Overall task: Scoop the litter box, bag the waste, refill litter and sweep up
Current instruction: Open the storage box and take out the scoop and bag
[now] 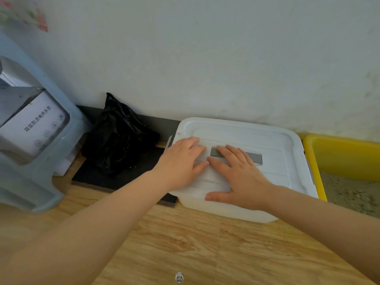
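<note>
A white plastic storage bin (273,138) with its lid on stands on the wooden floor against the wall. Both my hands lie flat on its lid. My left hand (181,161) presses the lid's left part, fingers spread. My right hand (240,175) rests beside it, fingers over a grey recessed handle (255,158). Right of the bin is the yellow litter box (345,153), with sandy litter (349,194) inside. A black plastic bag (117,138), bunched and closed at the top, sits left of the bin on a black mat (98,177).
A pale blue plastic stool (26,182) stands at the left with a boxed appliance (30,128) under it. The white wall (205,58) runs close behind everything. Wooden floor (185,249) stretches in front of the bin.
</note>
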